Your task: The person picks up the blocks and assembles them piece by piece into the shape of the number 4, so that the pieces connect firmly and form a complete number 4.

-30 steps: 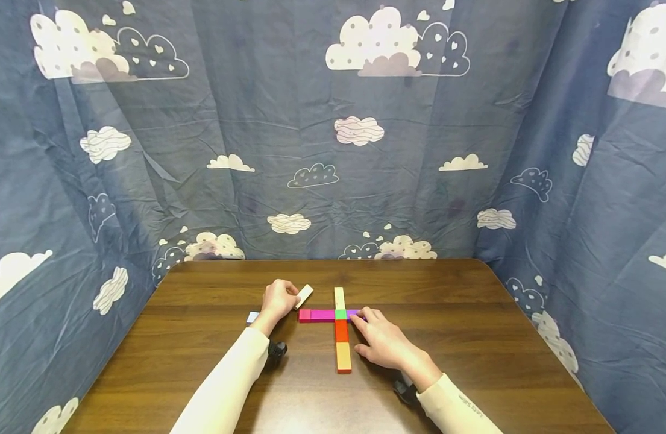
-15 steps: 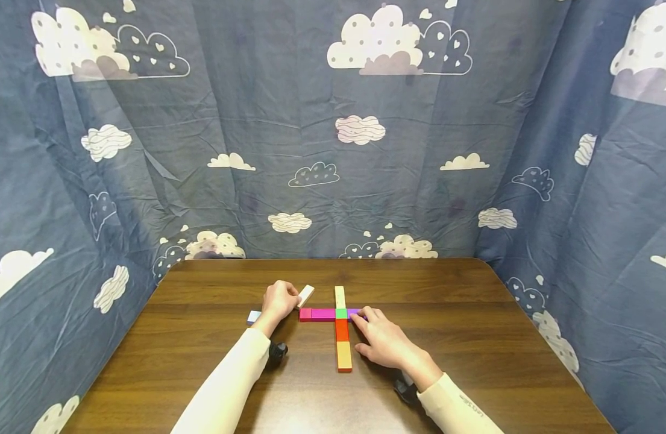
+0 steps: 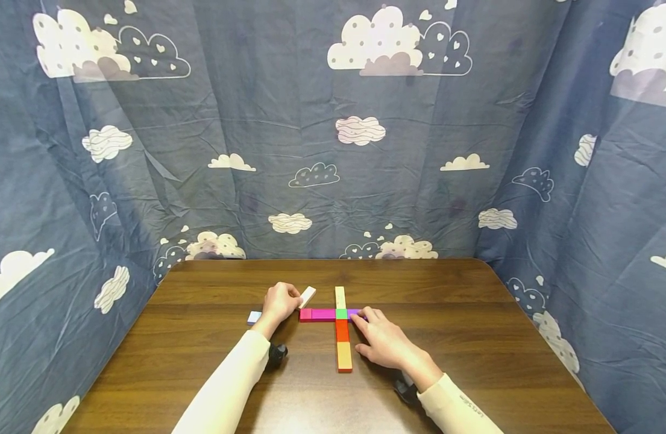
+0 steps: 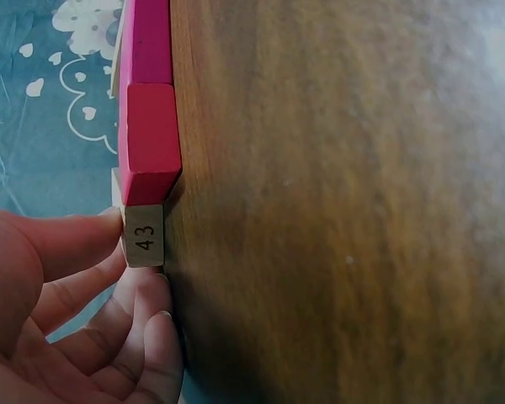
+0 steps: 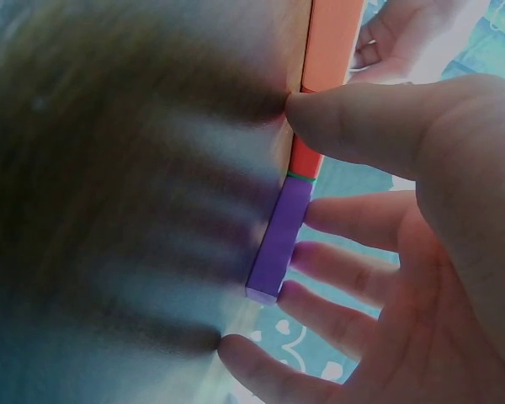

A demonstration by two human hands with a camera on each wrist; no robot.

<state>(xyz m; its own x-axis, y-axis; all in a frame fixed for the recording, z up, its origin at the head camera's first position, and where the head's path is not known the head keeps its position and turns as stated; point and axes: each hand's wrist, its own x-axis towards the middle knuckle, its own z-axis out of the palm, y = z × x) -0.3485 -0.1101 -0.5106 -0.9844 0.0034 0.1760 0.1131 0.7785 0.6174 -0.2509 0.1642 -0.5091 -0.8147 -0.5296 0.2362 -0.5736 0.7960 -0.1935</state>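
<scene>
My left hand (image 3: 280, 302) pinches a pale wooden block (image 3: 308, 296) between thumb and fingers; its end is marked 43 in the left wrist view. That block slants at the left end of a cross of coloured blocks, close to the pinkish-red block (image 4: 154, 130). Along the crossbar lie a magenta block (image 3: 323, 315), a green one (image 3: 340, 314) and a purple one (image 5: 282, 240). Cream (image 3: 340, 296), red (image 3: 341, 330) and orange (image 3: 344, 355) blocks form the upright. The fingertips of my right hand (image 3: 384, 339) touch the purple block's far side, fingers spread and fairly straight.
A light blue block (image 3: 254, 317) lies left of my left wrist, partly behind it. The brown wooden table (image 3: 446, 301) reaches back to a blue curtain (image 3: 246, 120) with printed clouds, which also hangs at both sides.
My left hand has shifted very slightly to the right with the pale wooden block. The right hand and the cross of blocks stay where they were.
</scene>
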